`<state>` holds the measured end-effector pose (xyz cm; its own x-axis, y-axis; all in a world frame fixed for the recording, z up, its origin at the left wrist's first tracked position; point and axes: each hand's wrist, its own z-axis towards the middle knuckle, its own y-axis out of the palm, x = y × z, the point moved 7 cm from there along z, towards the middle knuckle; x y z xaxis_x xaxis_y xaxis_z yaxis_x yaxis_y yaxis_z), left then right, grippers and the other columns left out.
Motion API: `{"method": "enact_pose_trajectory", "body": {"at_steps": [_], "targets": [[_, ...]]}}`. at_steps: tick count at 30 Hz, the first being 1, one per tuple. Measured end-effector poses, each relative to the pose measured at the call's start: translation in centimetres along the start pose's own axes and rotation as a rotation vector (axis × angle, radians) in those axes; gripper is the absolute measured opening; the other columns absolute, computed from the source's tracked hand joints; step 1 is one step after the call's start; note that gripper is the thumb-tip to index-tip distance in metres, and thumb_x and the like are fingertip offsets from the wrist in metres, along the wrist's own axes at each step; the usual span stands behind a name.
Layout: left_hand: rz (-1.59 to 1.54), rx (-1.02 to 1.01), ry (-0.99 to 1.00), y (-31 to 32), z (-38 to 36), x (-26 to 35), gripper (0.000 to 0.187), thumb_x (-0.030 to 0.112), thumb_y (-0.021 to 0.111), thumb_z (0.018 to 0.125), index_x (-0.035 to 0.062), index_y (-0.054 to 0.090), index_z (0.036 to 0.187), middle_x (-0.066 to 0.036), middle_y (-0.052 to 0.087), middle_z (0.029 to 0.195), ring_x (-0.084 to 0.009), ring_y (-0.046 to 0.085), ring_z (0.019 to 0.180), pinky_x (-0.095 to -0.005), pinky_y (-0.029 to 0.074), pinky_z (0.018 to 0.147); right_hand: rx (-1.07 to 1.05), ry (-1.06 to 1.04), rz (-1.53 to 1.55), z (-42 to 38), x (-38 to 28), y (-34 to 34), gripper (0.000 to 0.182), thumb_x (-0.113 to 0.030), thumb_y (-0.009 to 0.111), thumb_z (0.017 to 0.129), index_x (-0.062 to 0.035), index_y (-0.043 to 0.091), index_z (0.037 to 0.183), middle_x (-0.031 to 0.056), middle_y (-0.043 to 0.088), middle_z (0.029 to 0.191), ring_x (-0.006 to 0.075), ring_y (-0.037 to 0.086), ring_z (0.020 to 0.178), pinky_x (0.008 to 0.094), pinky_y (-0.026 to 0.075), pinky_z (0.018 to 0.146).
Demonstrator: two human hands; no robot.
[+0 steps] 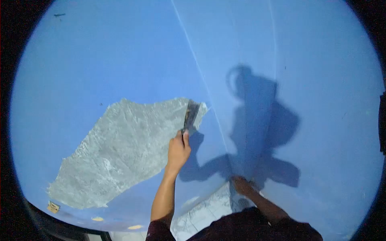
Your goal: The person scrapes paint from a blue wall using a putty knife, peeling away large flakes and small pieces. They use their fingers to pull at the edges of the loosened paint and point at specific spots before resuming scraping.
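Note:
My left hand [179, 150] grips the handle of a putty knife [191, 113], its fingers wrapped round it. The knife's broad, stained blade points up and lies over the upper right end of a bare grey patch [120, 148] in the blue wall [120, 60]. Ragged, pale edges border this patch, and whitish streaks run across it. Lower and to the right, my right hand [242, 186] is in shadow, close to where the wall creases meet. Its fingers are too dark to make out.
A large shadow [257, 112] of a person falls on the wall to the right. Light floor tiles [209, 211] show below, between my arms. At the lower left are a small tan wall plate [53, 207] and a dark-framed opening [68, 229].

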<state>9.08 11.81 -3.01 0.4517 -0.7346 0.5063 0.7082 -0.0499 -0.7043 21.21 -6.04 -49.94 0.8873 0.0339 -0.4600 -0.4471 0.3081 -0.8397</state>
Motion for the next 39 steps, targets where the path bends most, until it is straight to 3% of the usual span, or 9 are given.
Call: {"method": "enact_pose_trajectory", "body": {"at_steps": [1,5,22,23,25,29,31,35,39], "targets": [[0.001,-0.017,-0.009,0.0,0.4,-0.1,0.034,0.026,0.047,0.104,-0.0055,0.057,0.093,-0.029,0.059,0.065,-0.0494,0.061,0.064,-0.0526,0.045,0.058,-0.437,0.168,-0.176,-7.9,5.5,5.3,0.029,-0.015,0.059,0.087,0.0007,0.068,0.109,0.0220,0.064,0.118,0.0392,0.060,0.111,0.0495,0.047,0.100],[0.057,-0.027,-0.027,-0.7,0.6,0.3,0.032,0.025,0.049,0.103,-0.0053,0.058,0.095,-0.029,0.061,0.066,-0.0489,0.062,0.066,-0.0543,0.048,0.060,-0.432,0.195,-0.197,-25.5,13.6,12.5,0.027,-0.017,0.059,0.086,-0.0002,0.068,0.106,0.0210,0.065,0.112,0.0384,0.061,0.105,0.0496,0.048,0.096],[0.101,0.077,-0.066,1.4,-0.2,0.4,0.035,0.026,0.051,0.102,-0.0057,0.058,0.089,-0.031,0.062,0.066,-0.0518,0.063,0.067,-0.0574,0.049,0.062,-0.631,0.399,-0.187,-34.4,14.4,17.5,0.023,-0.023,0.057,0.083,-0.0053,0.070,0.087,0.0155,0.068,0.082,0.0339,0.066,0.075,0.0505,0.054,0.069],[0.100,0.078,-0.065,1.4,-0.2,0.6,0.035,0.026,0.051,0.102,-0.0057,0.058,0.089,-0.031,0.062,0.066,-0.0518,0.063,0.067,-0.0574,0.049,0.062,-0.241,0.296,-0.211,-29.1,11.8,10.2,0.024,-0.027,0.058,0.083,-0.0080,0.068,0.072,0.0109,0.064,0.065,0.0332,0.062,0.061,0.0517,0.049,0.057],[0.114,0.103,-0.083,1.1,-0.4,0.8,0.035,0.025,0.052,0.101,-0.0041,0.058,0.084,-0.030,0.060,0.065,-0.0496,0.061,0.064,-0.0555,0.046,0.060,0.071,0.404,0.088,-23.6,11.9,6.6,0.019,-0.024,0.057,0.084,-0.0096,0.067,0.077,0.0134,0.064,0.073,0.0352,0.061,0.068,0.0518,0.047,0.059],[0.207,0.051,-0.071,0.1,-0.2,1.7,0.034,0.026,0.053,0.101,-0.0031,0.058,0.084,-0.029,0.060,0.064,-0.0485,0.062,0.064,-0.0555,0.046,0.059,-0.246,0.609,0.092,-19.5,11.3,4.4,0.028,-0.030,0.052,0.095,-0.0116,0.072,0.085,0.0106,0.072,0.088,0.0305,0.068,0.083,0.0461,0.053,0.080],[0.227,0.056,-0.032,-0.7,-0.3,1.7,0.035,0.027,0.051,0.101,-0.0036,0.058,0.087,-0.029,0.062,0.064,-0.0508,0.062,0.064,-0.0549,0.050,0.059,0.022,0.301,-0.022,-18.9,8.9,3.1,0.035,-0.032,0.053,0.094,-0.0046,0.067,0.078,0.0109,0.068,0.076,0.0316,0.065,0.075,0.0492,0.052,0.078],[0.082,0.069,-0.010,-1.5,-2.0,0.3,0.036,0.028,0.052,0.101,-0.0047,0.059,0.088,-0.029,0.060,0.062,-0.0469,0.060,0.054,-0.0527,0.048,0.052,-0.461,0.360,0.309,-18.1,5.1,3.4,0.029,-0.031,0.059,0.093,-0.0033,0.064,0.087,0.0085,0.059,0.064,0.0289,0.059,0.064,0.0504,0.049,0.071],[-0.482,-0.214,-0.347,0.4,-3.6,-0.9,0.034,0.026,0.049,0.102,-0.0038,0.061,0.091,-0.011,0.055,0.060,-0.0214,0.051,0.045,-0.0355,0.042,0.043,-0.582,0.262,0.100,-6.4,-4.8,-5.6,0.063,-0.025,0.064,0.092,0.0021,0.043,0.144,0.0266,0.058,0.130,0.0414,0.055,0.122,0.0502,0.041,0.108]]}}
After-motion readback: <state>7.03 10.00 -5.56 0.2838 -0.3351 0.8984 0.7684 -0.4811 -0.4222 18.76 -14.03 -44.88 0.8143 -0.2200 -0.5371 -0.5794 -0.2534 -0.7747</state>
